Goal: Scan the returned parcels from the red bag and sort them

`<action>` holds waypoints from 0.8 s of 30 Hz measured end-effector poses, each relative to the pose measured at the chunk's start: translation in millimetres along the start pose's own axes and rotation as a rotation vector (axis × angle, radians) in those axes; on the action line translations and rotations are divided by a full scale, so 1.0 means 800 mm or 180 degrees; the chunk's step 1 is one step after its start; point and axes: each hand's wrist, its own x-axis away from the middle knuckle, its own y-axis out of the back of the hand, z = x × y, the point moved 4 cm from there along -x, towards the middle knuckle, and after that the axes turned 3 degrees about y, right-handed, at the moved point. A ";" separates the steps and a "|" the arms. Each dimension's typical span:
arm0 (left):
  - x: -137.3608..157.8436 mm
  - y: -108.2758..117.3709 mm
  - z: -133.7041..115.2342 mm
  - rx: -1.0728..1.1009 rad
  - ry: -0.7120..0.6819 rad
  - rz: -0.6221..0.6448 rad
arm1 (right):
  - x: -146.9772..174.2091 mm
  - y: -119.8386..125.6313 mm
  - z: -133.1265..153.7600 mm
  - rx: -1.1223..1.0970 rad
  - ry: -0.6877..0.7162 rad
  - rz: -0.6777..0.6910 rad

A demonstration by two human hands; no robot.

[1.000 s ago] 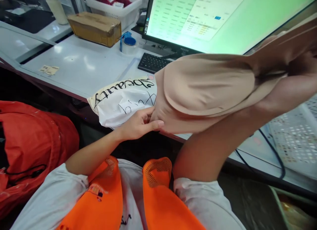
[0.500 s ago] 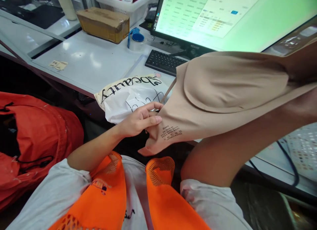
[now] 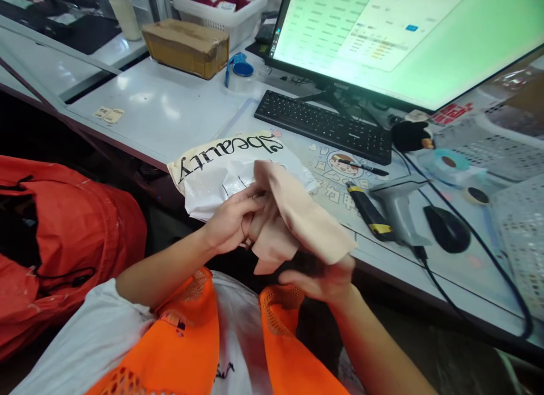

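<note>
A beige bra (image 3: 308, 216) is bunched and folded over between my two hands, above the front edge of the desk. My left hand (image 3: 232, 222) pinches its left end, with thumb and fingers closed on the fabric. At the lower right, my right hand (image 3: 327, 279) holds the folded end from beneath; its thumb shows, while the fingers are partly hidden by the cloth and blurred. Just behind the bra lies a white plastic bag (image 3: 208, 185) with black "beauty" lettering, partly covered by it.
Beyond the bag are a keyboard (image 3: 318, 123), a monitor (image 3: 382, 43), a tape roll (image 3: 241, 75) and a cardboard box (image 3: 185, 46). At right lie a box cutter (image 3: 369, 211), a barcode scanner (image 3: 397, 205), a mouse (image 3: 446, 229) and cables. A red bag (image 3: 85, 242) stands left.
The bra was stretched out wide and raised to the right; now it is folded together in front of me. My right hand has come down and inward, uncovering the desk's right side.
</note>
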 end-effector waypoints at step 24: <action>0.039 0.003 -0.031 -0.4936 -0.1609 -0.0591 | -0.017 0.086 -0.041 -0.0105 -0.1663 -0.2021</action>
